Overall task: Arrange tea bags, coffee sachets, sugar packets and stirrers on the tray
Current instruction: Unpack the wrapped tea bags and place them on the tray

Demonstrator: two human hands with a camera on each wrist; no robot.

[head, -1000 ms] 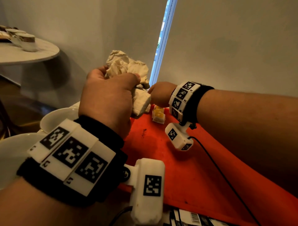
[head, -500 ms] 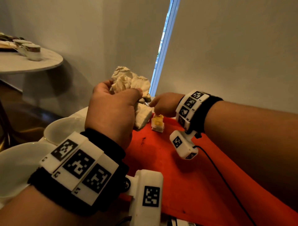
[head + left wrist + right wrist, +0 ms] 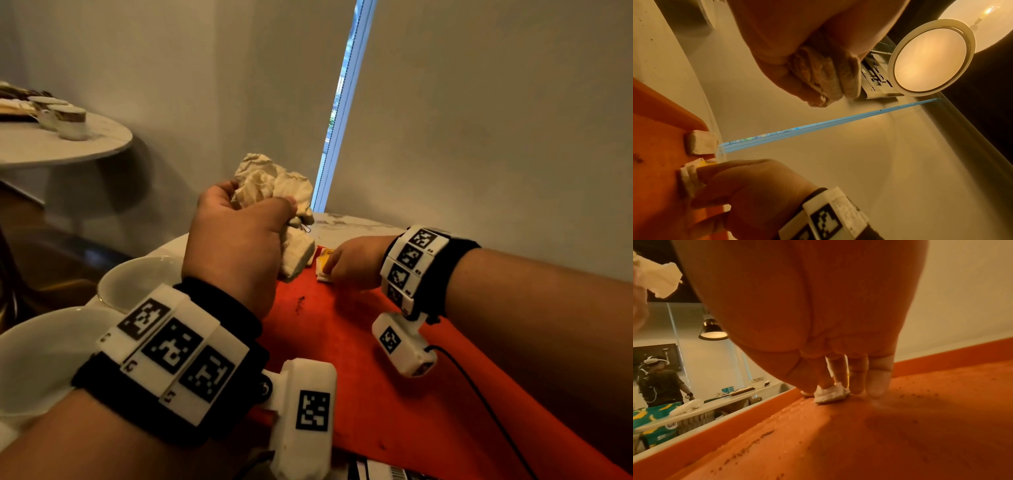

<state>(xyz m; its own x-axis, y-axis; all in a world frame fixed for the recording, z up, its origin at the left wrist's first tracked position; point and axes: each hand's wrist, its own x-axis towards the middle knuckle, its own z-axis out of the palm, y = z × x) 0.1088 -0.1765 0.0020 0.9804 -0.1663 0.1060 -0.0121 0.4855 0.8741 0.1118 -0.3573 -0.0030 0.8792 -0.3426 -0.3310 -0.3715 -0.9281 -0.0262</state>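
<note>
My left hand (image 3: 239, 236) is raised over the far left corner of the orange tray (image 3: 376, 383) and grips a crumpled bunch of white tea bags (image 3: 274, 185); in the left wrist view the fingers curl round the tea bags (image 3: 824, 73). My right hand (image 3: 346, 265) is down at the tray's far edge. Its thumb and fingers pinch a white tea bag (image 3: 830, 394) with a yellow tag (image 3: 325, 255) that touches the tray floor (image 3: 900, 434). Another white tea bag (image 3: 701, 144) lies just beside it at the tray's corner.
Two white cups or bowls (image 3: 137, 284) stand left of the tray on the white table. Dark crumbs (image 3: 300, 303) dot the tray floor. A round side table (image 3: 61, 147) with jars stands far left. A person (image 3: 657, 378) stands in the background.
My right hand has gone down from beside the bunch to the tray's far edge, bringing the tea bag with the yellow tag onto the tray floor. My left hand keeps holding the bunch.
</note>
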